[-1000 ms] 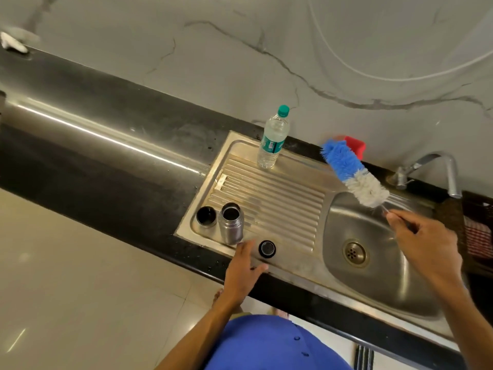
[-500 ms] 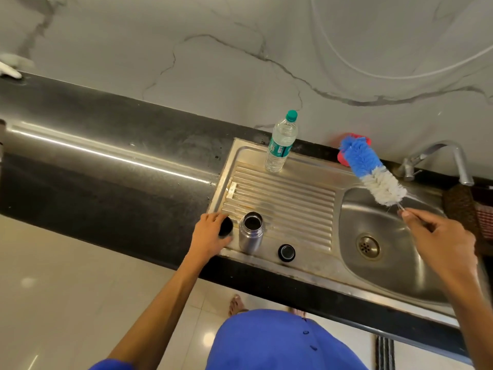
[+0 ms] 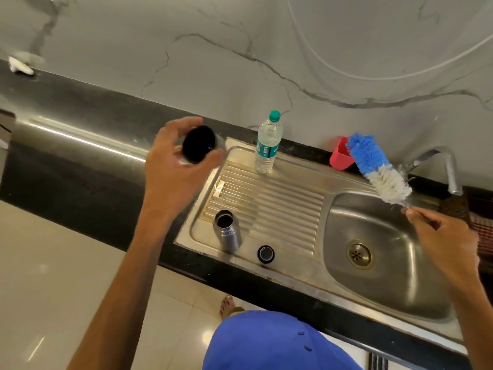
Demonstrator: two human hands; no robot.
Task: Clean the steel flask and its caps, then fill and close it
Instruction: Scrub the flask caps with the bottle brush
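The left hand (image 3: 176, 166) is raised above the counter edge, fingers curled round a dark cup-shaped cap (image 3: 198, 146) whose hollow is turned toward the camera. The right hand (image 3: 445, 244) is held over the round steel basin (image 3: 378, 287), pinching the thin handle of a bottle brush (image 3: 377, 168) with blue and white bristles. Nearer, a small black ring-shaped cap (image 3: 266, 253) is seen beside the open cylindrical steel flask (image 3: 228, 232), upright on the ribbed drainboard (image 3: 274, 206). Farther back, a clear plastic water bottle (image 3: 267, 142) is stood upright.
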